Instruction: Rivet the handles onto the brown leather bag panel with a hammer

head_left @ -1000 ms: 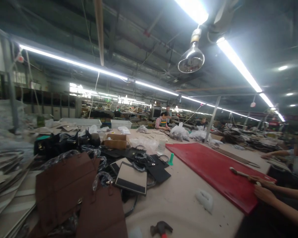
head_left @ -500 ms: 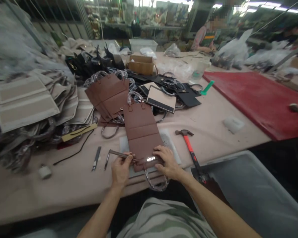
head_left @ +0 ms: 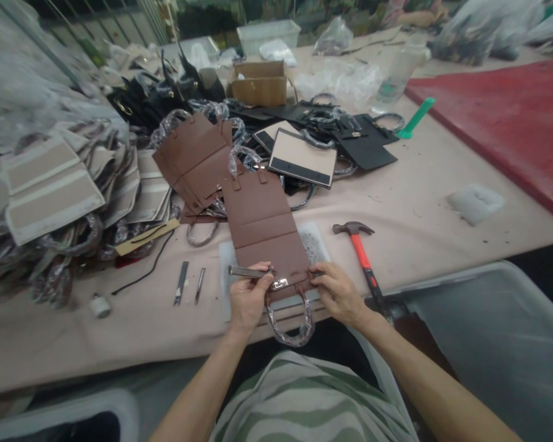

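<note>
A brown bag panel [head_left: 263, 212] lies flat across a pale slab [head_left: 320, 242] at the table's near edge. Near its lower end sits a shiny metal clasp [head_left: 280, 283], and a plastic-wrapped handle [head_left: 291, 336] hangs toward me. My left hand [head_left: 249, 302] is closed round a metal rod tool [head_left: 243, 271], which points left above the panel beside the clasp. With fingers pinched, my right hand [head_left: 338, 293] grips the panel's lower right edge. A claw hammer [head_left: 361, 250] rests to the right. Left of the slab lie a flat metal tool [head_left: 180, 283] and a thin metal punch [head_left: 200, 286].
More brown panels [head_left: 196, 159], black bag pieces [head_left: 362, 141] and beige panels [head_left: 53, 184] are heaped behind and left. A cardboard box [head_left: 259, 86] stands farther back. To the right are a red sheet [head_left: 498, 110], a white lump [head_left: 475, 204] and a grey bin [head_left: 502, 331] below the edge.
My left hand has moved right with the rod, closer to the clasp. My right hand has shifted from lying on the panel to pinching its right edge. The camera view has tilted downward.
</note>
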{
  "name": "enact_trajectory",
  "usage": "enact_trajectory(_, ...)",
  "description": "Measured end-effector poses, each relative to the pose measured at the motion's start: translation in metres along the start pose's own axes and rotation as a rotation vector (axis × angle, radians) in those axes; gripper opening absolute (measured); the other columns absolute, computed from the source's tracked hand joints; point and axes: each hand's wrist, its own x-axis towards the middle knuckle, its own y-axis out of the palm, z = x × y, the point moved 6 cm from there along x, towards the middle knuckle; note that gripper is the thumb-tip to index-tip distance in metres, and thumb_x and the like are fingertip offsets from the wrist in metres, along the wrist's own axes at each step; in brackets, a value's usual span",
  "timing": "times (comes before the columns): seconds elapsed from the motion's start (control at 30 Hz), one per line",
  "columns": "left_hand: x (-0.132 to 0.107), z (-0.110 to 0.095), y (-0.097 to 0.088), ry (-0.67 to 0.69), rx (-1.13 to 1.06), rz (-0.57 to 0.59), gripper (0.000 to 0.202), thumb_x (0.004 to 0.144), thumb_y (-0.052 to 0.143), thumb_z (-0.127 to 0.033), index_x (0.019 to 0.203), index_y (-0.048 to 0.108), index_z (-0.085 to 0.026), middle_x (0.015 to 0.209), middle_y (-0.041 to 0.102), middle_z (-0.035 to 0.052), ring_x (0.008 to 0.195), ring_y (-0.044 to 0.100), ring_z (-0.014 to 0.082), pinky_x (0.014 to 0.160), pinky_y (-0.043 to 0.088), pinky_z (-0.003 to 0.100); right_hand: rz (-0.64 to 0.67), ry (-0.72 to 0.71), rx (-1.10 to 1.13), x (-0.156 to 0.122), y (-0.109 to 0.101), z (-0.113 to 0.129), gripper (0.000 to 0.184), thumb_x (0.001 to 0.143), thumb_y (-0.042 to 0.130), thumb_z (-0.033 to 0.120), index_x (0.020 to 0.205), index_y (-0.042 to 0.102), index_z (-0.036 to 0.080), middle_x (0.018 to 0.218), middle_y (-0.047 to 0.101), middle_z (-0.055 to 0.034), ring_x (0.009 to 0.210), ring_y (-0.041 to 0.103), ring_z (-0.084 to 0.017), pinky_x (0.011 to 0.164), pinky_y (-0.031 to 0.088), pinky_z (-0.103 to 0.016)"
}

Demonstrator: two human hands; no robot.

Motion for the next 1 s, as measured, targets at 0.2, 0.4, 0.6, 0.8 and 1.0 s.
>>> enact_trajectory(0.2,0.003,-0.012,0.039,0.107,0.095,0.103,0.010,0.084,0.072,-0.026,0.090,0.072,-0.018,0.103,0.075,0.0086,0.100,0.072,0.0215,0.092,0.059,0.035,0.019,-0.009,0.013,-0.001,0.003,-0.002,0.040,0.079,0.049,0.000,0.108,0.061,0.024,0.125,0.061,-0.0095,0.117,0.056,-0.026,0.096,0.047,-0.050)
enact_trajectory(0.4,0.003,0.000,0.049,0.082,0.155,0.136,0.008,0.084,0.071,-0.022,0.090,0.072,-0.018,0.104,0.075,0.0094,0.101,0.072,0.0221,0.095,0.058,0.038,-0.003,0.056,0.079,0.002,0.000,-0.006,0.034,0.084,0.048,0.001,0.107,0.061,0.023,0.120,0.064,-0.0084,0.114,0.058,-0.024,0.096,0.046,-0.046)
enact_trajectory(0.6,0.002,0.012,0.043,0.002,0.110,0.119,0.010,0.086,0.072,-0.024,0.093,0.071,-0.017,0.109,0.075,0.0104,0.103,0.072,0.0239,0.096,0.058,0.040,-0.022,0.095,0.022,0.015,-0.005,-0.013,0.025,0.089,0.050,0.004,0.100,0.063,0.022,0.112,0.063,-0.0078,0.105,0.059,-0.023,0.087,0.044,-0.041)
enact_trajectory(0.8,0.003,0.001,0.047,0.009,0.104,0.148,0.014,0.083,0.075,-0.028,0.091,0.072,-0.017,0.105,0.077,0.0106,0.099,0.073,0.0237,0.095,0.059,0.039,0.004,0.111,-0.015,0.020,0.002,-0.016,0.026,0.085,0.050,0.004,0.098,0.064,0.022,0.109,0.064,-0.0072,0.100,0.057,-0.024,0.082,0.039,-0.042)
enact_trajectory(1.0,0.003,0.000,0.050,0.028,0.153,0.176,0.015,0.082,0.076,-0.030,0.089,0.074,-0.017,0.103,0.078,0.0113,0.099,0.074,0.0247,0.095,0.060,0.040,0.009,0.117,0.035,0.017,0.004,-0.019,0.028,0.082,0.050,0.005,0.098,0.065,0.023,0.111,0.064,-0.0063,0.099,0.056,-0.024,0.083,0.037,-0.042)
